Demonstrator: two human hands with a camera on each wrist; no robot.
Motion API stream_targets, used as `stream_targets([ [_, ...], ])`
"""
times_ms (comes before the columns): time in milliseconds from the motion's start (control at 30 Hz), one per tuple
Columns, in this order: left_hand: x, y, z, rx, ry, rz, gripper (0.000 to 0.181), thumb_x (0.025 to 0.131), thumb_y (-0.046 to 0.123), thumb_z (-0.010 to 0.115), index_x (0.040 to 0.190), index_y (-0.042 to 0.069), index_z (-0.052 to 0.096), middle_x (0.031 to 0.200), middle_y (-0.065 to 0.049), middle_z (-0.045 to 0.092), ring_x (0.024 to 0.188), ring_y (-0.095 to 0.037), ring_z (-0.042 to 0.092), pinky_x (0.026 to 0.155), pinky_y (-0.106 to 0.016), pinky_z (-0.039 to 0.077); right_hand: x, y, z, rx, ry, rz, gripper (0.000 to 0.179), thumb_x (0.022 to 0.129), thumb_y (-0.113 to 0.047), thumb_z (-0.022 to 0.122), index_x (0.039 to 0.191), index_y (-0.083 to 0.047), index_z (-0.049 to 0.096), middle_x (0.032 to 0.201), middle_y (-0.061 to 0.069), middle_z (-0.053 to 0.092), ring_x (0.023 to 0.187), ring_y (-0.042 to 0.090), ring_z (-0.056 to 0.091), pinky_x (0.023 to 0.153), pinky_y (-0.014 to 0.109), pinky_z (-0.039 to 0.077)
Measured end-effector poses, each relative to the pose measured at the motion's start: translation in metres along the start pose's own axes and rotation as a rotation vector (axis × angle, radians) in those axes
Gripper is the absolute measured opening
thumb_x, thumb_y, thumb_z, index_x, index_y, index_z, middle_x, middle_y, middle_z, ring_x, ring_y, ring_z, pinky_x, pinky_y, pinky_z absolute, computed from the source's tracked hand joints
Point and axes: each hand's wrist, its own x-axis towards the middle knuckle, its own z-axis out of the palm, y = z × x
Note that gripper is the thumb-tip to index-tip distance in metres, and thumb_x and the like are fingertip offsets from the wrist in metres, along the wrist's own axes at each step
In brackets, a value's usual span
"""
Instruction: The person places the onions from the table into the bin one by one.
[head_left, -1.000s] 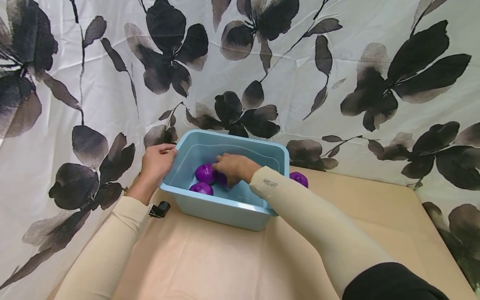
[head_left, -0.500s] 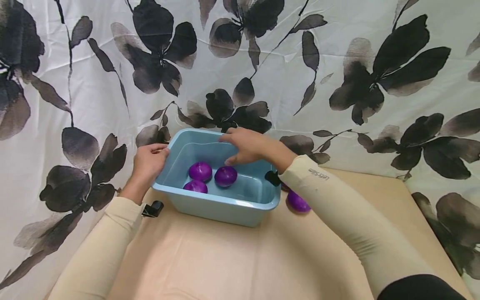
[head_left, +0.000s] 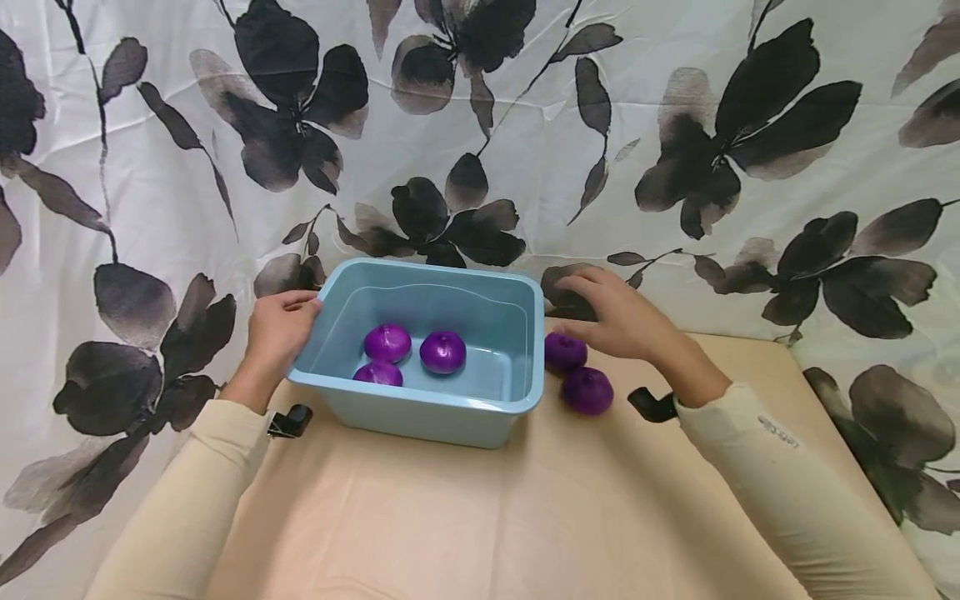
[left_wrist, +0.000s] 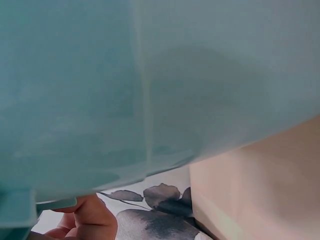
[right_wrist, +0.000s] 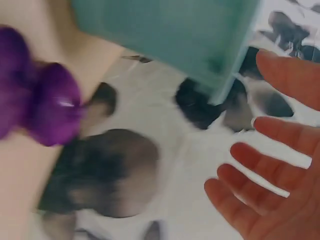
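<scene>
Lying crosswise on the tan table (head_left: 420, 525) in the head view, the blue bin (head_left: 420, 423) faces upward, its long axis running left to right with the right end slightly nearer the person. Purple balls (head_left: 442, 352), three of them, sit inside; two outer balls (head_left: 587, 391) rest side by side just past its right end. From the lower left, the left forearm (head_left: 180, 500) slants up, and the left hand (head_left: 279, 329) grips the bin's left rim. Opposite, the right hand (head_left: 618, 317) points leftward above the outer balls, thumb beside the farther one.

Through the left wrist view, the bin's wall fills most of the space; a curled finger (left_wrist: 95, 220) shows under the rim.

On the right wrist view, the right hand's fingers stand straight and spread, apart from the outer balls, before floral cloth (right_wrist: 175, 165).
</scene>
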Motion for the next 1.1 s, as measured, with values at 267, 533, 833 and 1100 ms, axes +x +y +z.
stream_targets([
  [267, 0.002, -0.003, 0.000, -0.004, -0.001, 0.004, 0.040, 0.107, 0.029, 0.054, 0.138, 0.008, 0.068, 0.133, -0.019, 0.071, 0.117, -0.034, 0.065, 0.087, -0.039, 0.047, -0.055, 0.039, 0.072, 0.079, 0.058, 0.217, 0.068, 0.091, -0.033, 0.079, 0.143, 0.003, 0.055, 0.147, 0.029, 0.053, 0.138, 0.052, 0.046, 0.112, 0.069, 0.038],
  [533, 0.001, -0.003, -0.001, -0.011, 0.006, -0.005, 0.041, 0.107, 0.029, 0.053, 0.139, 0.008, 0.067, 0.136, -0.021, 0.069, 0.120, -0.037, 0.065, 0.096, -0.049, 0.049, -0.071, 0.044, 0.126, 0.121, 0.101, 0.356, 0.081, 0.086, -0.041, 0.084, 0.147, 0.001, 0.052, 0.147, 0.029, 0.048, 0.133, 0.052, 0.045, 0.105, 0.068, 0.045],
  [833, 0.000, -0.004, -0.003, -0.008, 0.004, 0.004, 0.041, 0.108, 0.029, 0.053, 0.140, 0.007, 0.066, 0.137, -0.021, 0.068, 0.122, -0.038, 0.064, 0.099, -0.052, 0.048, -0.071, 0.032, 0.153, 0.067, 0.164, 0.358, 0.077, 0.082, -0.035, 0.087, 0.144, -0.001, 0.056, 0.141, 0.027, 0.052, 0.128, 0.048, 0.048, 0.101, 0.065, 0.048],
  [1100, 0.000, -0.004, -0.003, -0.015, -0.006, 0.000, 0.041, 0.108, 0.029, 0.053, 0.140, 0.007, 0.066, 0.138, -0.021, 0.068, 0.122, -0.038, 0.064, 0.101, -0.053, 0.047, -0.076, 0.024, 0.154, 0.023, 0.220, 0.318, 0.066, 0.078, -0.024, 0.089, 0.135, -0.004, 0.064, 0.134, 0.023, 0.058, 0.127, 0.046, 0.050, 0.101, 0.062, 0.050],
])
